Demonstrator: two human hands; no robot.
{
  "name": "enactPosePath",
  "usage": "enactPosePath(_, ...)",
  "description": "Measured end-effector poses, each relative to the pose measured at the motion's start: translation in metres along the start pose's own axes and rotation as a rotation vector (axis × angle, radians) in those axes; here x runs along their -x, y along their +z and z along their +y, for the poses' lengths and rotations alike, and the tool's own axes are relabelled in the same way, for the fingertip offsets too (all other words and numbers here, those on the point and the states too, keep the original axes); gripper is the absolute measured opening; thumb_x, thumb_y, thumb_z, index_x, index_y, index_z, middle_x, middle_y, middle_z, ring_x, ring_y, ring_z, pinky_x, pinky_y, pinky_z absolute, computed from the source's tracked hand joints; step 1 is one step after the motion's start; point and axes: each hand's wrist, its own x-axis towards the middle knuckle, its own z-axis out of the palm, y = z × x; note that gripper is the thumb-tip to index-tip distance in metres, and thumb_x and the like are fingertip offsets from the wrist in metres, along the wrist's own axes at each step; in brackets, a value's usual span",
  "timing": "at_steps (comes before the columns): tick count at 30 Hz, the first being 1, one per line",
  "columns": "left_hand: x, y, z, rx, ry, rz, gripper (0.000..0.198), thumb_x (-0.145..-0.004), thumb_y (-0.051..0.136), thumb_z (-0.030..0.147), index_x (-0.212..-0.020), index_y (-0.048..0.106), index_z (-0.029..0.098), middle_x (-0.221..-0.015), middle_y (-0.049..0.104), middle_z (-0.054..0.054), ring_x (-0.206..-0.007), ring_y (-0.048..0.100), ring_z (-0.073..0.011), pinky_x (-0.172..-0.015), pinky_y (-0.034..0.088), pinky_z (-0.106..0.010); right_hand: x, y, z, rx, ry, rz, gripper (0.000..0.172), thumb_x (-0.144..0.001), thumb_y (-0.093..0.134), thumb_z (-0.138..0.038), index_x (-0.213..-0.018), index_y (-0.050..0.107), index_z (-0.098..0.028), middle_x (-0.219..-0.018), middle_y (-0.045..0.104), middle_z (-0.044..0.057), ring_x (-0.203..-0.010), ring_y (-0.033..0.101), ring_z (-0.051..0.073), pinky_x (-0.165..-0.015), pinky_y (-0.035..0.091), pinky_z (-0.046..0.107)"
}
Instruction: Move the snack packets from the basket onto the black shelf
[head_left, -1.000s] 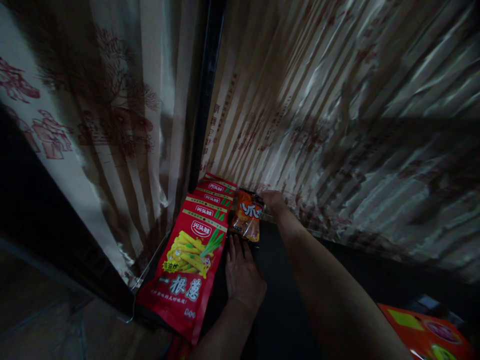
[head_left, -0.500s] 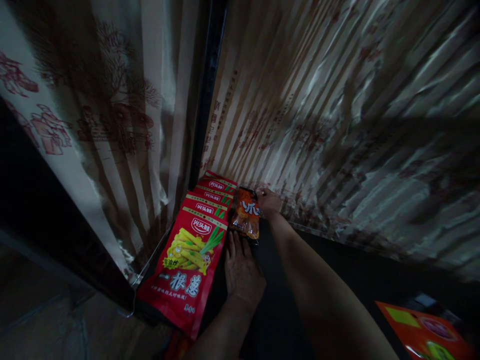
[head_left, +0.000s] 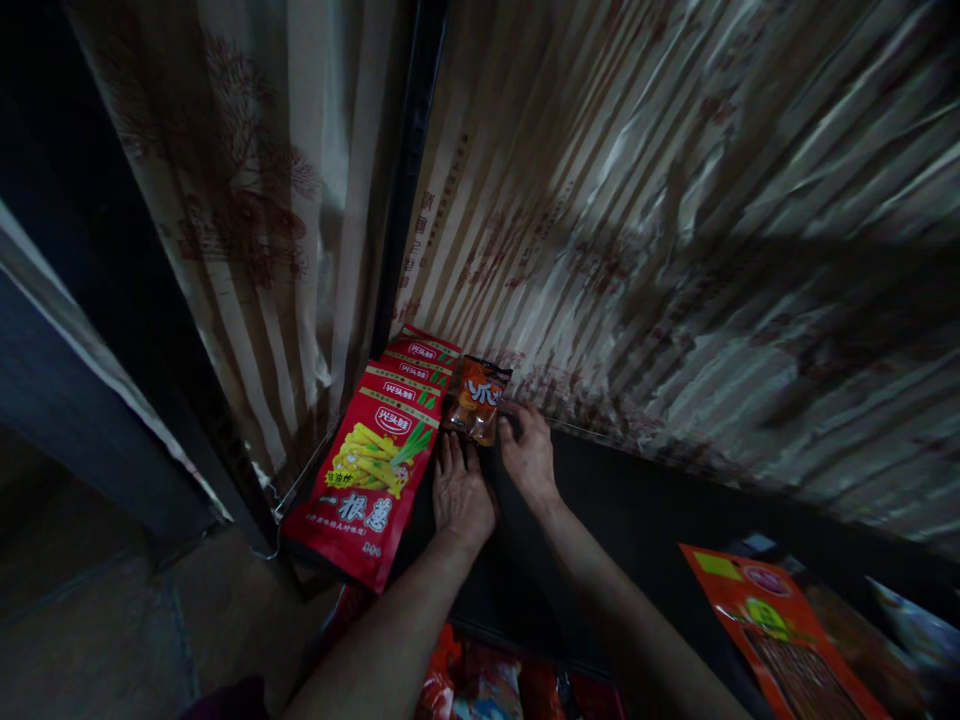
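Observation:
A small orange snack packet (head_left: 476,399) stands at the back of a dark shelf (head_left: 615,500), against the striped wall. My right hand (head_left: 527,452) touches the packet's right lower edge with its fingers spread. Just below the packet my left hand (head_left: 457,487) lies flat on the shelf, fingers stretched toward it. A row of red snack bags (head_left: 375,460) with green onion pictures lies overlapped to the left of both hands.
Striped printed paper (head_left: 675,250) covers the back and the left side. An orange bag (head_left: 780,630) lies on the shelf at the right. More red packets (head_left: 480,685) show on a lower level. A grey floor (head_left: 112,620) is at the lower left.
My right hand has let the orange packet go and drawn back to its lower right edge. The view has pulled back and both hands sit higher in it. The left hand stays flat.

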Motion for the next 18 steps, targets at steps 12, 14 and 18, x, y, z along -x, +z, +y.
enactPosePath(12, 0.003, 0.000, -0.002, -0.054, 0.000, 0.030, 0.056, -0.082, 0.048, 0.025, -0.136, 0.045, 0.006, -0.150, 0.032, -0.020, -0.142, 0.022, -0.0303, -0.114, 0.024, -0.047, 0.141, -0.093, -0.017, -0.142, 0.163, -0.071, 0.039, -0.085, 0.046, -0.044, -0.106, 0.067, -0.019, -0.134, 0.052, 0.014, -0.126, 0.049, 0.028, -0.104, 0.040, 0.048)
enactPosePath(14, 0.004, 0.001, -0.002, -0.060, 0.010, 0.034, 0.056, -0.083, 0.048, 0.025, -0.135, 0.045, 0.006, -0.151, 0.031, -0.020, -0.142, 0.021, -0.0306, -0.113, 0.024, -0.047, 0.164, -0.108, -0.021, -0.149, 0.196, -0.056, 0.039, -0.085, 0.046, -0.044, -0.107, 0.067, -0.020, -0.135, 0.052, 0.013, -0.125, 0.049, 0.028, -0.103, 0.041, 0.048)
enactPosePath(18, 0.005, 0.000, -0.001, -0.057, 0.013, 0.068, 0.057, -0.083, 0.048, 0.023, -0.136, 0.044, 0.004, -0.151, 0.030, -0.022, -0.142, 0.021, -0.0318, -0.113, 0.025, -0.046, 0.228, -0.126, -0.029, -0.182, 0.307, -0.026, 0.036, -0.087, 0.045, -0.045, -0.107, 0.067, -0.024, -0.134, 0.054, 0.011, -0.124, 0.051, 0.029, -0.100, 0.044, 0.049)
